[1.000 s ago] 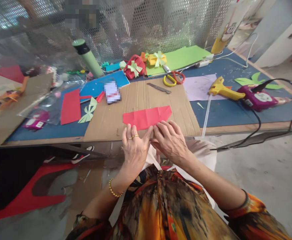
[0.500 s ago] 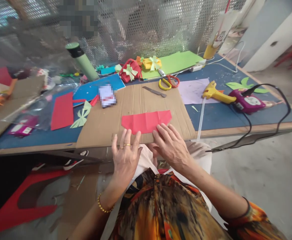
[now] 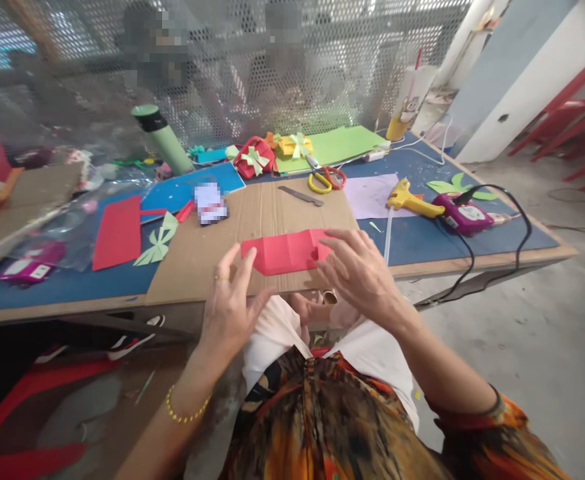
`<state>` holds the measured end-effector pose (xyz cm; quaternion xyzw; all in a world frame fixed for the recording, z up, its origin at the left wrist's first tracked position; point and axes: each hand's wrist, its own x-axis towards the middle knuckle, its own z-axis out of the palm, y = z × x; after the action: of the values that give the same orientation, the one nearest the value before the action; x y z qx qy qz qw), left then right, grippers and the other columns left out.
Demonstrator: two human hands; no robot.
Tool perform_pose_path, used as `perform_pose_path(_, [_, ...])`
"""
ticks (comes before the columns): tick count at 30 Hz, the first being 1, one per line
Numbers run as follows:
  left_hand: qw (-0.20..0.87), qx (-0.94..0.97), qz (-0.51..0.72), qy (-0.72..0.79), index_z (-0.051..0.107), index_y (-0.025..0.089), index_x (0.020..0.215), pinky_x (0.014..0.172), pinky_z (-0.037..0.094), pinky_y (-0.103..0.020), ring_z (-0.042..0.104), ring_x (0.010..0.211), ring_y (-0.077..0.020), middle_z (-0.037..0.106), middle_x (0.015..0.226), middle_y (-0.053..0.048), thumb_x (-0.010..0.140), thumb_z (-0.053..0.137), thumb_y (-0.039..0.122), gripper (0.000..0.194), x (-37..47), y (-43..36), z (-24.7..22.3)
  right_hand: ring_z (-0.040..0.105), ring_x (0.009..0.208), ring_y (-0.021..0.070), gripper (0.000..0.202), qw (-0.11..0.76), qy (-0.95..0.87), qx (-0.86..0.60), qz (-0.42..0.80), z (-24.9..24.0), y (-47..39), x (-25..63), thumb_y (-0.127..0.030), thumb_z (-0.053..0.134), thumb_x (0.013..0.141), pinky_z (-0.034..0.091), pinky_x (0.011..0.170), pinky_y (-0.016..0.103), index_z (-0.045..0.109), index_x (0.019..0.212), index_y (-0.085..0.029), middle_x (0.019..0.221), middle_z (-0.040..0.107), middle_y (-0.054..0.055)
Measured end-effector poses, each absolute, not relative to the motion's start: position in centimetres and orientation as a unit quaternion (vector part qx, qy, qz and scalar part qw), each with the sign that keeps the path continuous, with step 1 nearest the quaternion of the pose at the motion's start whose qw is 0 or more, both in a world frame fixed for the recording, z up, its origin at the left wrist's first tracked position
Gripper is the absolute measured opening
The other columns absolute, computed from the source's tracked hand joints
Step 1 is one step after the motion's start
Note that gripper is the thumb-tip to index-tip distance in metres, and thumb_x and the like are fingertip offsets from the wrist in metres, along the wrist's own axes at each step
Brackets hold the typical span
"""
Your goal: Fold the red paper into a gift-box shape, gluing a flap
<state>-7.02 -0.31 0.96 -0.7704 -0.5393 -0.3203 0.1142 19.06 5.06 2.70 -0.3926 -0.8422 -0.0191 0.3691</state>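
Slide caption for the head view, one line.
Left hand and right hand at opposite ends of creased red paper on cardboard.

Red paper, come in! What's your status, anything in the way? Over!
Left hand open at left end of red paper. Right hand open over its right end. It's creased, on cardboard. Grey blade beyond it, not in the way.

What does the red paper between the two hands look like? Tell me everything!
The red paper is a wide strip, matte and thin-looking, with a few fold lines running from its far edge to its near edge. It lies mostly flat on brown cardboard. Its near left corner slants. The left hand is at its left end; the right hand partly hides its right end. I can't tell how firmly either touches.
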Motion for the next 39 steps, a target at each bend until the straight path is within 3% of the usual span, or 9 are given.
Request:
perform_pose_path(4, [0.103, -0.793, -0.235, -0.553, 0.061, 0.015, 0.147, 0.119, 0.043, -0.058, 0.059, 0.139, -0.0379, 0.055, 0.155, -0.024, 0.105, 0.061, 0.047, 0.053, -7.4, 3.7, 2.4, 0.062, 0.121, 0.0356, 0.035, 0.263, -0.837, -0.479, -0.033, 3.4, 8.6, 17.5, -0.033, 0.051, 0.107, 0.05, 0.1, 0.05, 0.065, 0.133, -0.014, 0.14, 0.067, 0.022])
perform_pose_path(8, [0.043, -0.823, -0.169, -0.541, 0.062, 0.017, 0.147, 0.125, 0.034, -0.06, 0.062, 0.135, -0.0325, 0.068, 0.14, -0.016, 0.102, 0.067, 0.041, 0.051, -7.7, 5.1, 2.3, 0.062, 0.12, 0.0354, 0.038, 0.187, -0.857, -0.481, -0.016, 2.1, 10.0, 15.9, -0.043, 0.054, 0.107, 0.046, 0.104, 0.048, 0.067, 0.126, -0.012, 0.137, 0.069, 0.02])
perform_pose_path(14, [0.058, -0.813, -0.23, -0.532, 0.069, 0.019, 0.13, 0.121, 0.04, -0.054, 0.062, 0.131, -0.0301, 0.069, 0.127, -0.013, 0.101, 0.068, 0.036, 0.033, -9.5, 3.6, 1.6, 0.062, 0.123, 0.0344, 0.034, 0.26, -0.845, -0.467, -0.021, -0.1, 10.4, 16.2, -0.046, 0.06, 0.104, 0.046, 0.103, 0.048, 0.069, 0.118, -0.017, 0.135, 0.07, 0.019])
perform_pose_path(19, [0.049, -0.825, -0.23, -0.514, 0.07, 0.022, 0.109, 0.118, 0.04, -0.048, 0.067, 0.113, -0.0235, 0.072, 0.111, -0.006, 0.102, 0.061, 0.02, 0.011, -10.5, 2.7, 2.6, 0.065, 0.102, 0.032, 0.022, 0.268, -0.844, -0.464, 0.018, 0.3, 10.7, 16.9, -0.04, 0.066, 0.098, 0.045, 0.092, 0.044, 0.065, 0.103, -0.018, 0.106, 0.075, 0.015])
perform_pose_path(23, [0.071, -0.825, -0.203, -0.522, 0.068, 0.021, 0.093, 0.105, 0.044, -0.044, 0.067, 0.098, -0.0224, 0.072, 0.099, -0.006, 0.101, 0.05, 0.01, 0.023, -10.4, 1.8, 3.1, 0.068, 0.091, 0.0274, 0.007, 0.258, -0.853, -0.453, 0.035, 1.4, 10.9, 17.4, -0.026, 0.065, 0.095, 0.042, 0.089, 0.039, 0.063, 0.093, -0.019, 0.09, 0.074, 0.009])
perform_pose_path(29, [0.055, -0.84, -0.251, -0.478, 0.072, 0.02, 0.101, 0.107, 0.042, -0.045, 0.066, 0.112, -0.0259, 0.074, 0.118, -0.009, 0.1, 0.059, 0.027, 0.015, -8.5, 2.2, 4.3, 0.066, 0.088, 0.0239, 0.012, 0.277, -0.859, -0.431, 0.001, 1.8, 10.6, 17.0, -0.024, 0.057, 0.102, 0.038, 0.089, 0.037, 0.064, 0.094, -0.02, 0.091, 0.074, 0.008])
perform_pose_path(32, [0.06, -0.827, -0.261, -0.495, 0.074, 0.018, 0.119, 0.109, 0.043, -0.045, 0.066, 0.119, -0.0283, 0.073, 0.126, -0.013, 0.103, 0.06, 0.037, 0.028, -7.3, 4.3, 5.5, 0.064, 0.088, 0.0235, 0.02, 0.262, -0.868, -0.422, -0.023, 2.3, 9.8, 15.9, -0.027, 0.051, 0.107, 0.036, 0.09, 0.037, 0.065, 0.096, -0.018, 0.092, 0.073, 0.009])
perform_pose_path(35, [0.093, -0.83, -0.187, -0.516, 0.066, 0.019, 0.142, 0.112, 0.039, -0.053, 0.064, 0.126, -0.0357, 0.069, 0.141, -0.017, 0.094, 0.074, 0.034, 0.051, -6.0, 6.8, 6.4, 0.061, 0.091, 0.024, 0.025, 0.243, -0.869, -0.427, -0.05, 2.9, 9.2, 14.9, -0.028, 0.045, 0.11, 0.035, 0.094, 0.038, 0.066, 0.101, -0.017, 0.096, 0.072, 0.011])
perform_pose_path(39, [0.009, -0.853, -0.084, -0.515, 0.078, 0.021, 0.11, 0.097, 0.049, -0.045, 0.074, 0.099, -0.0301, 0.081, 0.103, -0.01, 0.092, 0.071, 0.024, 0.02, -5.1, 8.9, 7.4, 0.062, 0.098, 0.0247, 0.024, 0.254, -0.86, -0.439, -0.053, 3.3, 8.4, 15.5, -0.03, 0.047, 0.11, 0.036, 0.096, 0.038, 0.067, 0.105, -0.017, 0.107, 0.073, 0.012])
